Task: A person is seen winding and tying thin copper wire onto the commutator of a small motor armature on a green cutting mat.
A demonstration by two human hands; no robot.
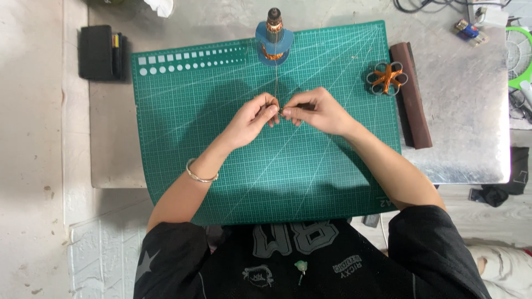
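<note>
Around your hands the green cutting mat (221, 160) takes up the middle of the frame, lying on a grey metal table (465, 138) and overhanging its near edge towards you. At the right edge of the mat sits a small flower-shaped coil piece (387, 78) with copper winding and grey loops, and just beyond it a long dark brown strip (411, 97) lies along the table. In the upper left, off the mat, there is a black case (100, 52) with a few thin things tucked at its side. The upper right corner holds cables, a small coloured part and something bright green, too cut off to tell apart. Nothing lies between your hands and the motor core.

That motor core (274, 39), a blue-collared piece with copper winding and a dark shaft end, stands at the top centre of the mat. A thin copper wire (276, 83) runs straight down from it to your fingers in the centre of the frame; it is very fine and hard to follow near the hands.

Your left hand (252, 119) and right hand (318, 111) meet fingertip to fingertip, each pinched closed on the wire's near end. A metal bangle (200, 174) sits on your left wrist.

The mat carries a white grid, diagonal lines and rows of white squares and dots in its upper left.
</note>
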